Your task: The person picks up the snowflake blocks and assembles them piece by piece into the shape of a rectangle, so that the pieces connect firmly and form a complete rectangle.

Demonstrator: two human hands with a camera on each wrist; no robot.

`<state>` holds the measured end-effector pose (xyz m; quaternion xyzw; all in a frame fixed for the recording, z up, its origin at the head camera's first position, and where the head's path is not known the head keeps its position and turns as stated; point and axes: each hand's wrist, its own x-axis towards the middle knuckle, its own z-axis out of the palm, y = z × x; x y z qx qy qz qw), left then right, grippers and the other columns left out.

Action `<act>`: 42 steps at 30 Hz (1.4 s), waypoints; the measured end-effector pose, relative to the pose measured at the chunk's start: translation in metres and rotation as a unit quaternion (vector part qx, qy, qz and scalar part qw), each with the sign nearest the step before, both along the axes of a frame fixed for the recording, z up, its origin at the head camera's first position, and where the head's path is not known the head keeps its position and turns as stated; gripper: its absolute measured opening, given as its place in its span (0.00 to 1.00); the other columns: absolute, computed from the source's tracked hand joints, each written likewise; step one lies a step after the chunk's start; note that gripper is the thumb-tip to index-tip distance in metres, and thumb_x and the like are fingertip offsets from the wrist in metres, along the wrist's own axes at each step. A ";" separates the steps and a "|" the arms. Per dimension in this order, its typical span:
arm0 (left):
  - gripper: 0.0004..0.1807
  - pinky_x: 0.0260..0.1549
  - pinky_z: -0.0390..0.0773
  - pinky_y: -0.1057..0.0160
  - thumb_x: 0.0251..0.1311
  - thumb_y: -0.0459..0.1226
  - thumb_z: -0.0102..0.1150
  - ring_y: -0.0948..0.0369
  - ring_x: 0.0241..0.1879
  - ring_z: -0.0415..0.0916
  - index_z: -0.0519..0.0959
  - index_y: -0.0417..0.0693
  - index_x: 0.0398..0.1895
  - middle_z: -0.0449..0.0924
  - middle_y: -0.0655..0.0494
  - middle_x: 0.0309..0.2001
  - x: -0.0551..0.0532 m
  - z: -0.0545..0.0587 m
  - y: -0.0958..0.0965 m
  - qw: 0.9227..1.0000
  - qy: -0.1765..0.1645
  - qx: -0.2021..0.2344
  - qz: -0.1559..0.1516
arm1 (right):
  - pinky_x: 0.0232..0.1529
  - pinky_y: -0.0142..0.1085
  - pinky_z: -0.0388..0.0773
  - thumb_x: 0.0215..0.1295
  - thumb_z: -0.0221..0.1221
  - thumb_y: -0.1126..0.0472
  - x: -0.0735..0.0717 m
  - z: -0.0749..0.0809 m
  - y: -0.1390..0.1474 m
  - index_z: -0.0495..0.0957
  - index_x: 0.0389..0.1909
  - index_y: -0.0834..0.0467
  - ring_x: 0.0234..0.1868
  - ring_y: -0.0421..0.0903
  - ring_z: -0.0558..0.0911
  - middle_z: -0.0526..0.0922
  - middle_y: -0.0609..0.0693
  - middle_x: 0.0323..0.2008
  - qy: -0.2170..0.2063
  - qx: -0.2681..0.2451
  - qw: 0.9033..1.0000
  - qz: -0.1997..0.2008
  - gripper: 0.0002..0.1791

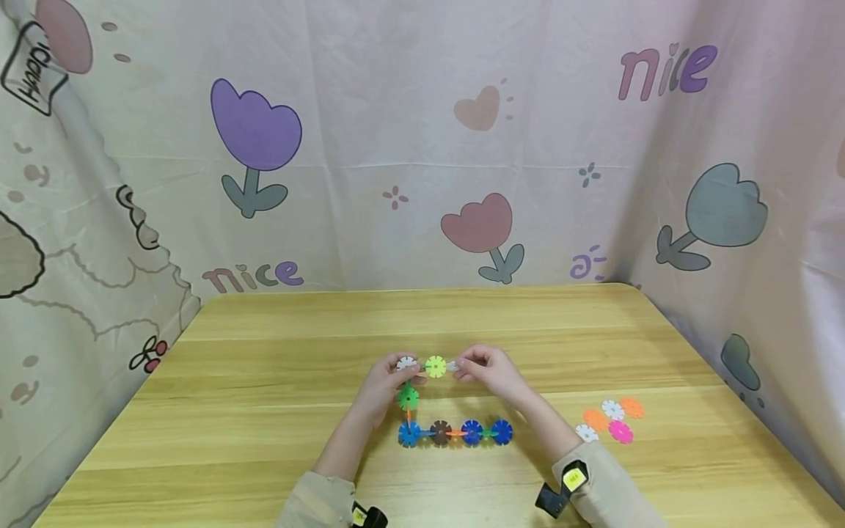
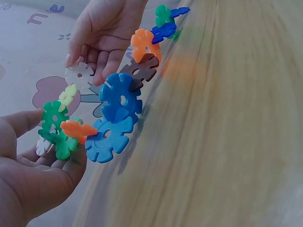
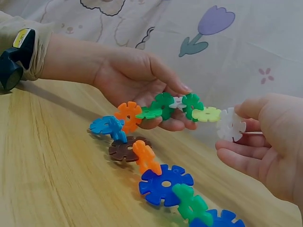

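Observation:
A chain of slotted plastic snowflake discs is bent into a three-sided shape, with blue (image 1: 472, 433), brown (image 1: 440, 433) and orange ones along its near side. My left hand (image 1: 379, 389) holds the chain's far left corner, thumb over a green disc (image 3: 192, 106) and fingers beneath, near a white disc (image 1: 406, 363). From that corner the far side runs to a yellow disc (image 1: 436, 367). At its right end my right hand (image 1: 494, 374) pinches an upright white disc (image 3: 231, 125), which meets the yellow one's edge. Whether their slots interlock, I cannot tell.
Loose discs lie flat to the right of my right forearm: two white, two orange (image 1: 631, 408) and one pink (image 1: 620, 431). The wooden table (image 1: 264, 411) is backed by a printed cloth (image 1: 370, 147), which also hangs along both sides.

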<state>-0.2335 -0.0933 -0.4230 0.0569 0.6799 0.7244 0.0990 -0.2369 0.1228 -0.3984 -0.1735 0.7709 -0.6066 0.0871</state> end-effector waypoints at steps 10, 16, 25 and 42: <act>0.20 0.44 0.77 0.55 0.65 0.34 0.52 0.44 0.43 0.77 0.66 0.27 0.54 0.77 0.43 0.43 0.000 -0.001 -0.001 1.000 0.020 -0.010 -0.009 | 0.41 0.46 0.78 0.61 0.60 0.63 -0.009 -0.020 0.001 0.77 0.37 0.69 0.37 0.59 0.80 0.81 0.57 0.33 0.007 -0.011 1.000 -0.005 0.11; 0.20 0.48 0.74 0.53 0.64 0.33 0.52 0.45 0.44 0.77 0.65 0.27 0.54 0.77 0.42 0.43 0.000 -0.002 -0.003 1.000 0.019 -0.010 -0.022 | 0.40 0.44 0.79 0.61 0.60 0.61 -0.013 -0.024 0.003 0.77 0.39 0.69 0.36 0.55 0.81 0.81 0.57 0.33 -0.009 -0.014 1.000 0.013 0.13; 0.21 0.37 0.79 0.61 0.64 0.31 0.50 0.42 0.44 0.76 0.63 0.26 0.57 0.78 0.41 0.42 0.001 0.000 -0.004 0.999 0.014 0.009 -0.032 | 0.41 0.46 0.78 0.61 0.60 0.63 -0.007 -0.020 0.000 0.76 0.40 0.73 0.35 0.54 0.82 0.81 0.62 0.33 -0.028 -0.042 0.999 0.008 0.15; 0.19 0.28 0.78 0.69 0.64 0.28 0.48 0.46 0.39 0.78 0.63 0.27 0.56 0.77 0.38 0.42 0.004 0.006 -0.003 0.999 0.008 0.014 -0.040 | 0.42 0.46 0.78 0.59 0.62 0.64 -0.003 -0.018 -0.008 0.78 0.38 0.72 0.33 0.50 0.83 0.82 0.61 0.32 -0.028 -0.046 0.997 -0.049 0.13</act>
